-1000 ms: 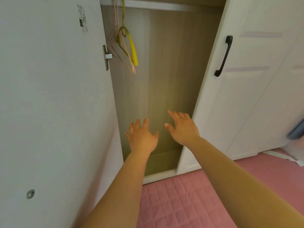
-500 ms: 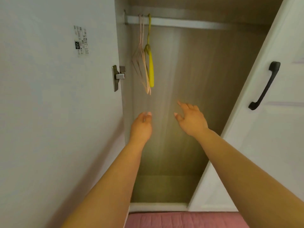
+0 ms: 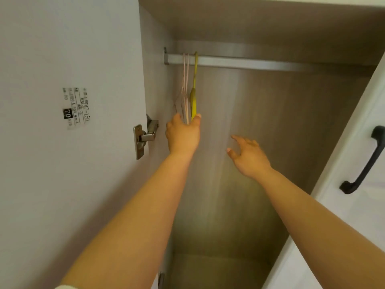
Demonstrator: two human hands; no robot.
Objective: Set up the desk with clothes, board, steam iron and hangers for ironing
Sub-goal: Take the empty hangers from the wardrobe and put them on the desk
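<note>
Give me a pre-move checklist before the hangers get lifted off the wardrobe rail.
1. Hangers on the rail: the yellow hanger and the pink hangers hook over it. Ok.
2. Left hand at the hangers: fingers reach their lower ends. Ok.
3. Left hand's grip closed around them: cannot tell.
4. Right hand free: open, holding nothing, apart from the hangers. Ok.
5. Wardrobe door clear of the opening: swung open at left. Ok.
6. Hooks untangled from each other: cannot tell.
</note>
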